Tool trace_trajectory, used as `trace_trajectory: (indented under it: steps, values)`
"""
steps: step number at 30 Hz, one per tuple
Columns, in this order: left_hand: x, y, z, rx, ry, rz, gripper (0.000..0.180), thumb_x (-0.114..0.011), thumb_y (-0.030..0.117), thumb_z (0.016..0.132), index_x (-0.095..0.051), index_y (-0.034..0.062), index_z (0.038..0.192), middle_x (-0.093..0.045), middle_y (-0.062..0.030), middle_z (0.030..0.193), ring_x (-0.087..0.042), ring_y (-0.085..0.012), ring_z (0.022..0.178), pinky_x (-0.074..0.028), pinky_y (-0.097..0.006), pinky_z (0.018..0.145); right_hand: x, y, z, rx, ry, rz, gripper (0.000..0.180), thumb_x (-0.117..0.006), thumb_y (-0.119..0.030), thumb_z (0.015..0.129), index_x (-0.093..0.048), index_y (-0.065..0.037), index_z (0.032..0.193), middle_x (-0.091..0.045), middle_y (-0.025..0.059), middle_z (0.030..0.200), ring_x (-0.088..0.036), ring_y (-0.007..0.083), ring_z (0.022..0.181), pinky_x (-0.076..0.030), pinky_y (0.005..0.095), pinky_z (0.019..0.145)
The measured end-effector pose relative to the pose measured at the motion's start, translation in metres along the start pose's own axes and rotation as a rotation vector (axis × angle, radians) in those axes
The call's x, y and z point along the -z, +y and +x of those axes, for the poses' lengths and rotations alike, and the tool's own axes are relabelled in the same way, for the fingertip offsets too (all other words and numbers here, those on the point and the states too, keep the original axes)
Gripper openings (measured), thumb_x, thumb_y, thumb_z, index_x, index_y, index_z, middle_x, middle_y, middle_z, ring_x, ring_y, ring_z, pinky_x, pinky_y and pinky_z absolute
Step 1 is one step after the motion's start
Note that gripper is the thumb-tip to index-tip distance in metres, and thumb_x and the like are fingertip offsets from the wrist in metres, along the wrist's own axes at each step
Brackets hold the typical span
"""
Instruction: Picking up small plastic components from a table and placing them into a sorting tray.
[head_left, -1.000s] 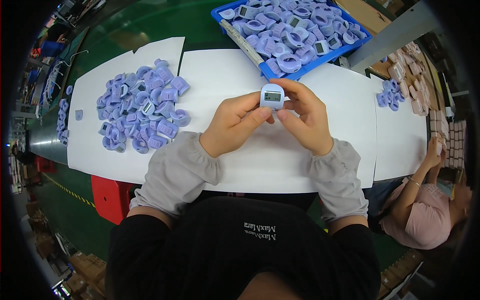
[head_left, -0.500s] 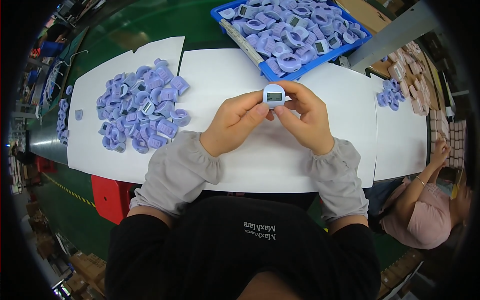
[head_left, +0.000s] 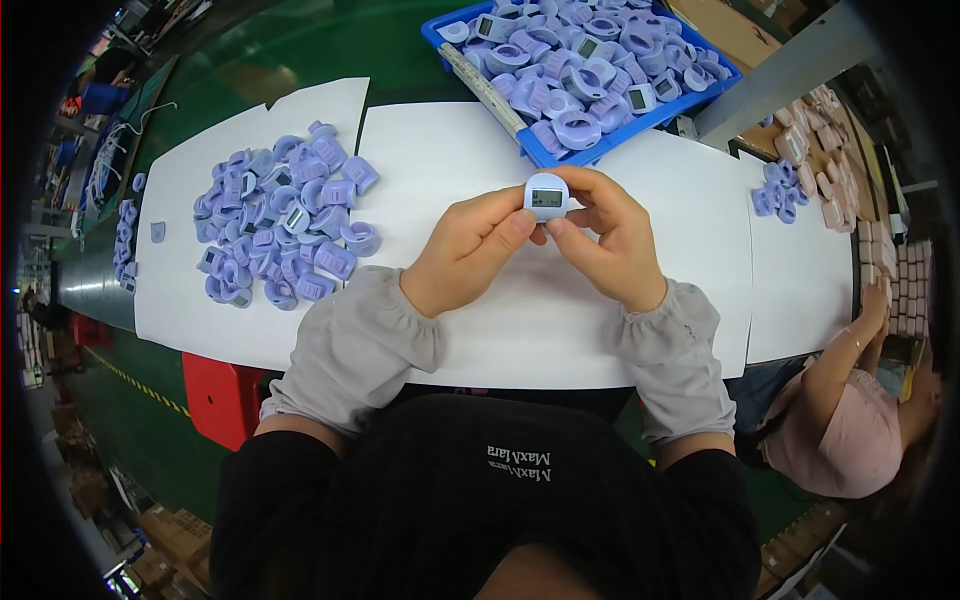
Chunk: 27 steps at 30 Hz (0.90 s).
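Both hands hold one small lavender digital device above the white-covered table. Its small grey screen faces up, with dark marks too small to make out. My left hand closes on the device's left side, thumb at its lower edge. My right hand grips the right side, with the thumb near the bottom and fingers curled behind. The back of the device is hidden by my fingers. Left of my left hand lies a loose pile of similar lavender devices, many with curved, ring-like bodies.
A blue tray heaped with more devices stands beyond my hands. A grey metal post rises at right. Farther right sit a small lavender cluster and pale pink pieces, near a co-worker. A red stool stands at lower left.
The device stays in both hands and has tilted slightly, its screen a little lower in view. The co-worker at right has leaned and lowered an arm.
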<state>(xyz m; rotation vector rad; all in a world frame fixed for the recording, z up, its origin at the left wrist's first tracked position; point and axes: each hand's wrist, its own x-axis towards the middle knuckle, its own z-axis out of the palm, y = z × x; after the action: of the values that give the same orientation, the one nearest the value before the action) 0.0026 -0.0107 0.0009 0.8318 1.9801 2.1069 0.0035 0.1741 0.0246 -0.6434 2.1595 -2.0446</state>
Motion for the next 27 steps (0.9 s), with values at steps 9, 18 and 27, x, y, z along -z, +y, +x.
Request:
trace_trajectory:
  steps: [9,18,27]
  values:
    - [0.006,0.022,0.007,0.066,0.058,0.233,0.03,-0.051,0.018,0.093,-0.052,-0.0024,0.116,-0.061,-0.0112,0.105,-0.059,-0.0197,0.094,-0.045,-0.032,0.085,0.02,0.012,0.004,-0.055,0.08,0.156,0.039,-0.056,-0.003,0.084,-0.049,0.002,0.122,-0.058,0.0118,0.111,-0.057,0.0205,0.104,-0.051,0.0334,0.083]
    - [0.117,0.028,-0.015,0.196,0.157,1.274,0.027,-0.049,0.0,0.071,-0.061,0.0087,0.094,-0.058,-0.0102,0.1,-0.053,-0.0325,0.09,-0.042,-0.039,0.082,0.137,0.022,0.002,0.1,1.105,0.737,0.027,-0.044,-0.016,0.094,-0.041,-0.001,0.117,-0.047,0.0177,0.13,-0.052,0.0318,0.108,-0.045,0.0408,0.09]
    - [0.062,0.024,0.007,0.054,0.272,0.233,0.019,-0.049,0.001,0.091,-0.053,0.0028,0.11,-0.058,-0.0076,0.105,-0.058,-0.0155,0.089,-0.046,-0.027,0.08,0.045,0.014,0.004,0.188,0.479,0.122,0.036,-0.05,-0.013,0.091,-0.048,0.004,0.122,-0.061,0.0164,0.101,-0.056,0.0173,0.083,-0.043,0.0268,0.071]
